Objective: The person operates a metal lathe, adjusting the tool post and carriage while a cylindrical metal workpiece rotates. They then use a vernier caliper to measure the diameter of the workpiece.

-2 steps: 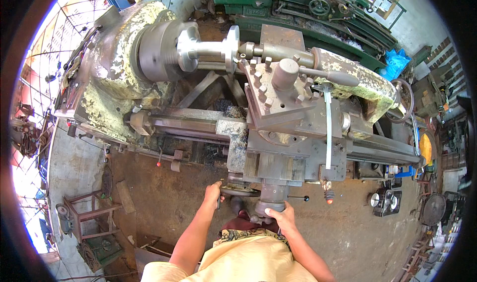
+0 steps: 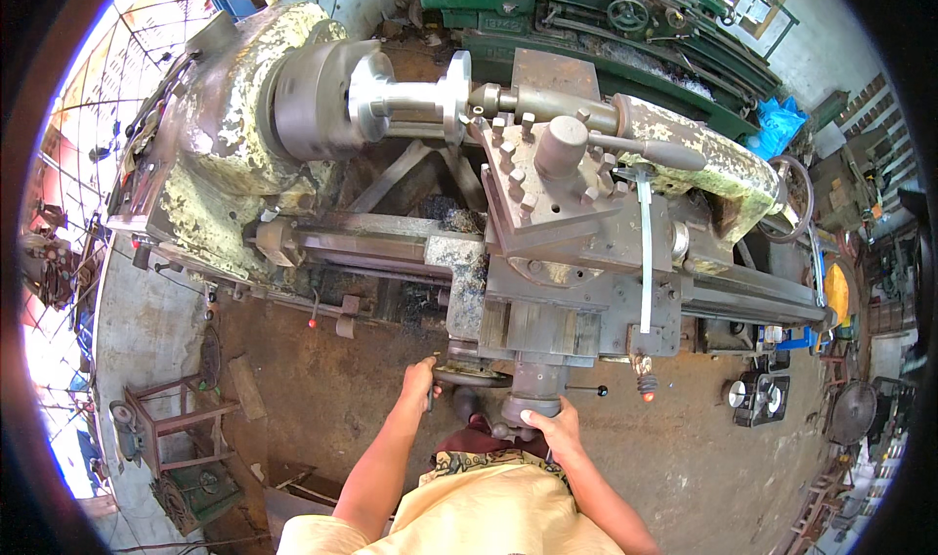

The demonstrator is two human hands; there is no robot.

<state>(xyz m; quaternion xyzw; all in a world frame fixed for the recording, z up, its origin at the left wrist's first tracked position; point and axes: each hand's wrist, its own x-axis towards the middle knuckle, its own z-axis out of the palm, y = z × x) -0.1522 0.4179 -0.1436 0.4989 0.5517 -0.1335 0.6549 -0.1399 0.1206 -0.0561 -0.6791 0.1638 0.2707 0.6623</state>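
Observation:
On the lathe, a shiny flanged metal workpiece [image 2: 415, 97] sits between the chuck [image 2: 311, 101] and the pointed tailstock centre [image 2: 488, 95]. The square tool post [image 2: 549, 189], topped with several bolts, stands close to its right flange. Down at the carriage front, my left hand [image 2: 418, 381] is closed around the handle at the left edge of the carriage handwheel [image 2: 477, 376]. My right hand [image 2: 557, 426] grips the cross-slide crank [image 2: 510, 429] below the slide, thumb on top; its fingertips are partly hidden.
A long lever [image 2: 674, 153] reaches right from the tool post. A pale metal strip [image 2: 645, 257] hangs over the carriage. Red-tipped levers project at the front. Behind stands a green lathe [image 2: 611, 62]. A rusty stand [image 2: 181, 413] is at left, a black fan [image 2: 852, 410] at right.
Marks on the blurred chuck have shifted, so it is turning. Both hands and the carriage look unmoved.

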